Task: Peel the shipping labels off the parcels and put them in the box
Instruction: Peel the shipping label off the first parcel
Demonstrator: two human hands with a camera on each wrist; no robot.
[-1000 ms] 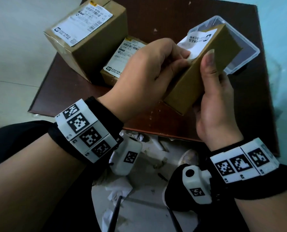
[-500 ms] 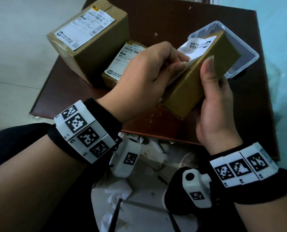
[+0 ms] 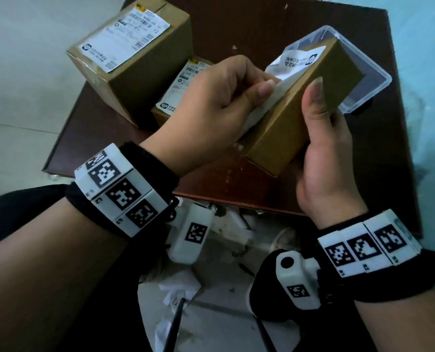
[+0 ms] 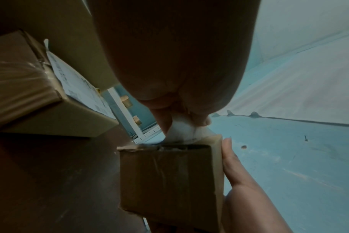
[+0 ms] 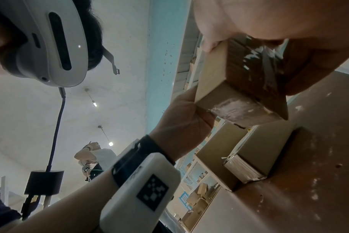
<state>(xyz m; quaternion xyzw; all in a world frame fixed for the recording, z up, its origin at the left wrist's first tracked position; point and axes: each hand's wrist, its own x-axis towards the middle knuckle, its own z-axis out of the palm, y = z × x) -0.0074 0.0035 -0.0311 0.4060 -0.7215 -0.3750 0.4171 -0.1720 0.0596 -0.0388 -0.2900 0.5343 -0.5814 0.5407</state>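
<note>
Since a second ago more of the shipping label [image 3: 285,80] has lifted off the small parcel [image 3: 300,123], pinched by the left hand [image 3: 211,110]. Right hand [image 3: 323,158] grips that parcel above the brown table [image 3: 401,148], clear plastic box [image 3: 368,80] just behind.

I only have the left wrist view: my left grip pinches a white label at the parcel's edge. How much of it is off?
Observer: In the head view, the label is lifted at the near end, where the left hand pinches it. Its printed far end lies on top of the held parcel.
Operator: Where's the box?
Observer: The clear box sits on the table right behind the held parcel, beyond the right hand.
Operator: Any other labelled parcels?
Observer: Two on the table, a large parcel and a small parcel, both labelled.
</note>
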